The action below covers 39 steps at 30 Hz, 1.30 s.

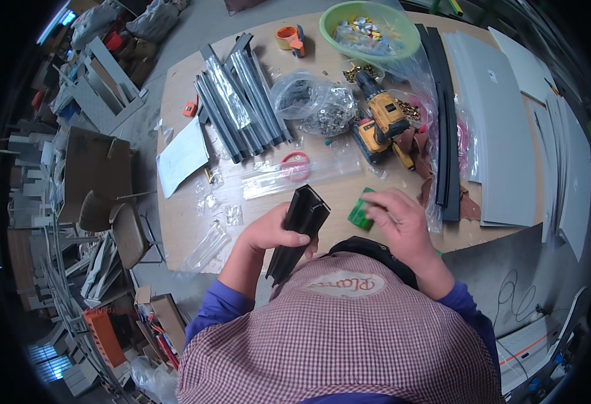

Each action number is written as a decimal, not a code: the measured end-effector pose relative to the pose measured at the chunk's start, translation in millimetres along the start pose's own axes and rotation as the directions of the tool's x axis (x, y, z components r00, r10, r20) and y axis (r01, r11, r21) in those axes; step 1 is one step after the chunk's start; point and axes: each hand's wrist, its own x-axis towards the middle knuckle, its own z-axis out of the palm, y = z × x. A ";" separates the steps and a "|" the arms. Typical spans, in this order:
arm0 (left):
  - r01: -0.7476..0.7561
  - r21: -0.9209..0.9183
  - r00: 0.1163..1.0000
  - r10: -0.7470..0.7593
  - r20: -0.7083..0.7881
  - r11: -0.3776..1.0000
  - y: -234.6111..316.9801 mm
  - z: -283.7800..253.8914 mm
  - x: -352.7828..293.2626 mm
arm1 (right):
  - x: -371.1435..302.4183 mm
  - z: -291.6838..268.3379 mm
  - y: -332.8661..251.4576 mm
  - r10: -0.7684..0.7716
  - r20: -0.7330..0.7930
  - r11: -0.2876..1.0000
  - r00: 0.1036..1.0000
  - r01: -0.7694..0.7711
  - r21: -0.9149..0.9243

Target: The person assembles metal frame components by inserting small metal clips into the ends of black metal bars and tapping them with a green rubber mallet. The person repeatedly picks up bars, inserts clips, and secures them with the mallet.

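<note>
My left hand (pixel 276 229) is wrapped round a length of black channelled profile (pixel 298 229), its hollow end tilted up and away from me, the other end against my apron. My right hand (pixel 403 225) is held over the table's near edge with its fingers curled together. Its fingertips overlap a small green block-like item (pixel 359 214); whether they grip it or something smaller, I cannot make out. Beyond my hands lie a clear plastic sleeve (pixel 262 184) and red-handled scissors (pixel 295 166).
Wrapped grey profiles (pixel 238 101) lie at far left beside a paper sheet (pixel 183 158). A yellow cordless drill (pixel 380 121), bags of metal fittings (pixel 329 111) and a green basin (pixel 327 34) stand farther back. Long black strips (pixel 449 135) and grey panels (pixel 504 148) cover the right side.
</note>
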 end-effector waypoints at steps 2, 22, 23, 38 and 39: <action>0.019 -0.057 0.999 -0.017 0.030 0.998 -1.0 -2.6 5.2 | 19.6 6.6 -30.4 -0.025 0.027 0.990 0.999 0.021 0.142; -0.153 0.195 0.975 0.180 -0.130 0.969 -30.0 14.8 43.1 | 35.4 13.6 5.3 -0.031 0.000 0.982 1.000 0.031 0.186; -0.152 0.232 0.972 0.188 -0.143 0.961 -30.0 20.3 41.5 | 33.4 12.7 7.0 -0.034 -0.006 0.984 0.999 0.035 0.173; -0.147 0.484 0.938 0.277 -0.209 0.862 -19.6 52.9 22.9 | 21.1 0.4 -1.9 -0.080 0.043 0.984 0.996 0.072 0.160; -0.141 0.461 0.944 0.259 -0.203 0.876 -19.5 53.2 22.6 | 20.8 -0.4 -2.4 -0.092 0.042 0.983 0.995 0.084 0.162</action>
